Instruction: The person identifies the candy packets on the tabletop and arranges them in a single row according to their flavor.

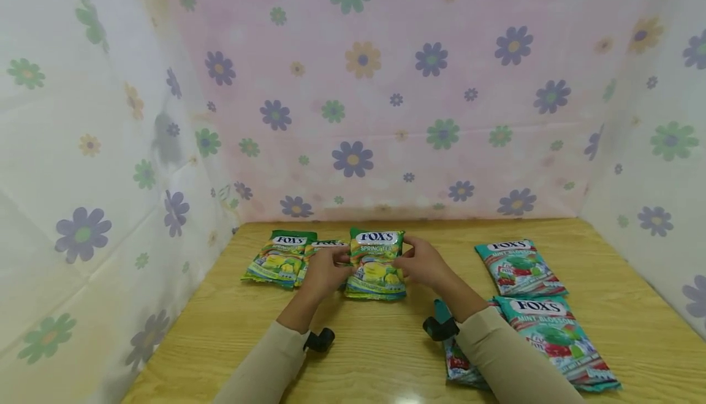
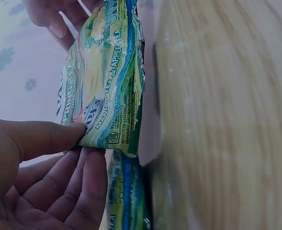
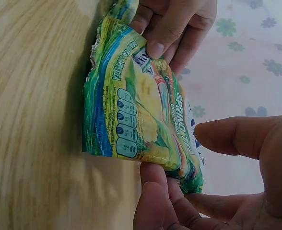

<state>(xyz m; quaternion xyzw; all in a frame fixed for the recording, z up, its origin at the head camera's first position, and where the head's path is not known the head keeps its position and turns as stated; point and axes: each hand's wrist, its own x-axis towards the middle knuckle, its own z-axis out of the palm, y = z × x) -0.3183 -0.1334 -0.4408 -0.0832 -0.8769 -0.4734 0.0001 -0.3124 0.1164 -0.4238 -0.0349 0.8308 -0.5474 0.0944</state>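
Note:
A green and yellow FOX'S Spring Tea candy bag is between my two hands, its printed front facing me. My left hand pinches its left edge, thumb on the front and fingers behind. At the right edge, my right hand holds the bag, with the thumb at the front and fingers along the side and back. Whether the bag's lower edge touches the table cannot be told. Close by on the left lie two more green candy bags, one at the far left and one partly hidden by my left hand.
On the right of the wooden table lie teal FOX'S Mint Blossom bags: one farther back, one in front, and one partly under my right sleeve. Flower-patterned cloth encloses the back and sides.

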